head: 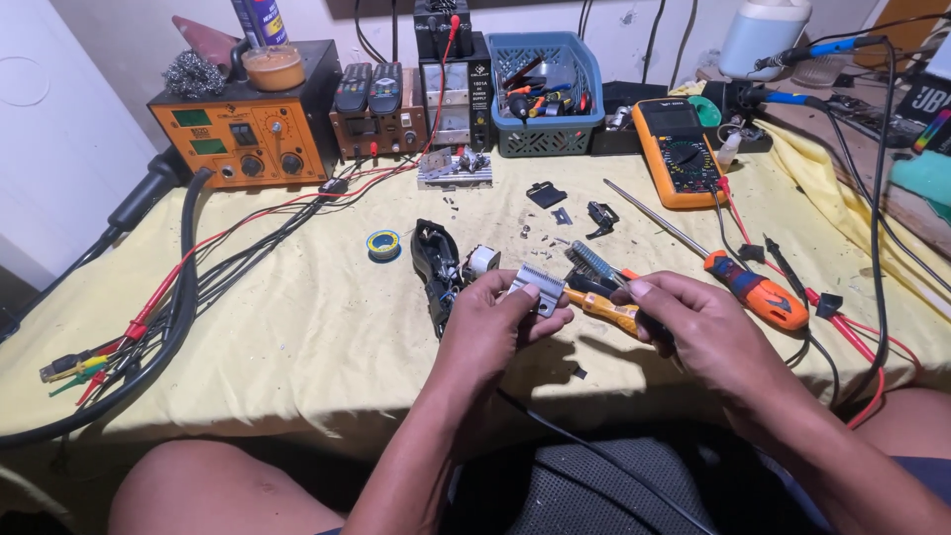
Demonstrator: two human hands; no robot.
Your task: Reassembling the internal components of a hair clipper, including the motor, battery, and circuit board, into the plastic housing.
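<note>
My left hand [495, 322] pinches a small silver toothed clipper blade [537, 285] between thumb and fingers above the yellow cloth. My right hand [698, 327] grips a brush with an orange handle [609, 309], its dark bristle head [592, 263] resting just right of the blade. The opened black clipper body [436, 267] with a white motor part [481, 260] lies just left of my left hand.
A long orange-handled screwdriver [753, 287], an orange multimeter [677, 151], a solder roll [383, 244], small black parts and screws [565, 216], an orange soldering station [248, 134], a blue tool basket [545, 94] and many cables [168, 307] lie on the yellow-covered table [297, 337].
</note>
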